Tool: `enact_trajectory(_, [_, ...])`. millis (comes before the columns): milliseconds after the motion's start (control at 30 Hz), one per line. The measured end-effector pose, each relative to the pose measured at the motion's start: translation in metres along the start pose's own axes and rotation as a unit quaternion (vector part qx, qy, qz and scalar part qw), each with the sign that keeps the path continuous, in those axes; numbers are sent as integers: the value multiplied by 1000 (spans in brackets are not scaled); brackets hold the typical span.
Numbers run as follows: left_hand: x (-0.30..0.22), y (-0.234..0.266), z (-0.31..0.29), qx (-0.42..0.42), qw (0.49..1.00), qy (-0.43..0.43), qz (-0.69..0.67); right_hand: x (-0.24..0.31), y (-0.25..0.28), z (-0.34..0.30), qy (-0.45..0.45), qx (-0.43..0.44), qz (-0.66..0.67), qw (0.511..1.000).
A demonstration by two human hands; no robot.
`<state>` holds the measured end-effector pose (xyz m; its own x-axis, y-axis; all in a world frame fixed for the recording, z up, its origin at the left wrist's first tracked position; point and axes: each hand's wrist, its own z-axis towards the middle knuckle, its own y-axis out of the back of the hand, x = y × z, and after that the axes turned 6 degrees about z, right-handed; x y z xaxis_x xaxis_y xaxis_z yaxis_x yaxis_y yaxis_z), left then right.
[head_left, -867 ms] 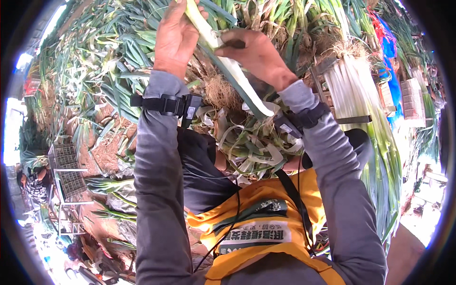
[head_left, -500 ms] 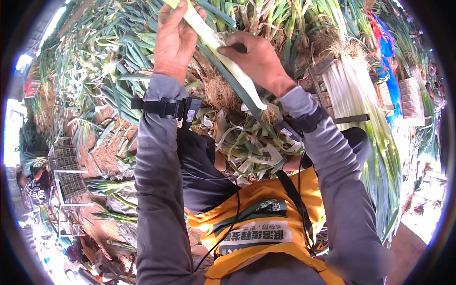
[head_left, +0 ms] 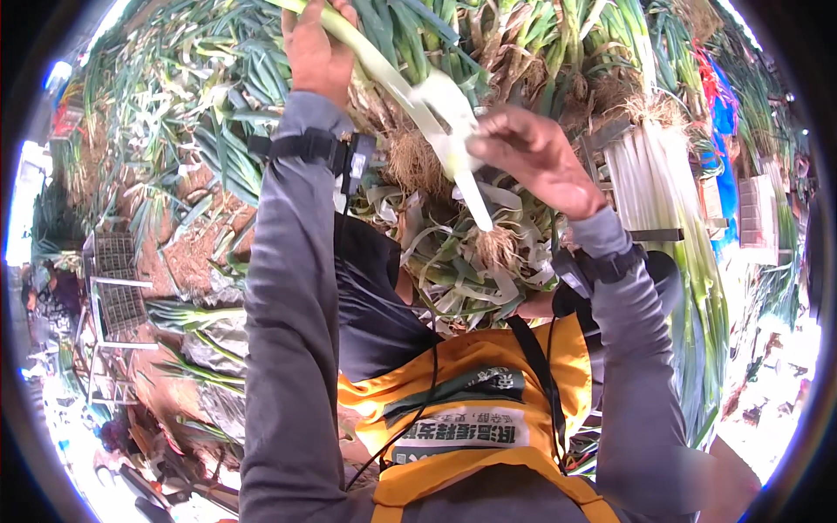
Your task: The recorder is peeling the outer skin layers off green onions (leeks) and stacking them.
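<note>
A long leek (head_left: pixel 375 63) slants from the top edge down toward my lap. My left hand (head_left: pixel 318 54) is closed around its green upper stem. From the white shank a pale outer layer (head_left: pixel 446 103) stands loose, bent outward in a loop. My right hand (head_left: pixel 542 164) pinches at that layer with curled, slightly blurred fingers, right of the shank. The leek's root tuft (head_left: pixel 497 248) hangs at the lower end, above a heap of stripped leaves (head_left: pixel 453 288) between my legs.
Unpeeled leeks with roots (head_left: pixel 532 52) lie in front. On the right, a bundle of clean white leeks (head_left: pixel 654 174) rests on a metal rack (head_left: pixel 654 234). Leafy greens (head_left: pixel 209 87) cover the ground at the left, near a wire crate (head_left: pixel 118 275).
My right hand has moved right and down, drawing the outer layer off the shank. My left hand has shifted up slightly. The leek's root end has come into plain view.
</note>
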<state>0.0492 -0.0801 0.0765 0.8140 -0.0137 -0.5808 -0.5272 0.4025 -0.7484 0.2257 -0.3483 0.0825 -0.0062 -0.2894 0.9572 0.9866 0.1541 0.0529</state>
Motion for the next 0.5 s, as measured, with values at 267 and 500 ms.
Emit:
enact_trajectory(267, [-39,103,50,-150,988,23,-38,-130,-16,-151,-325,223,-268,879])
enact_trajectory(500, [-41,104,34,-167,986,0,21,-49,-27,-85,-150,-28,-342,927])
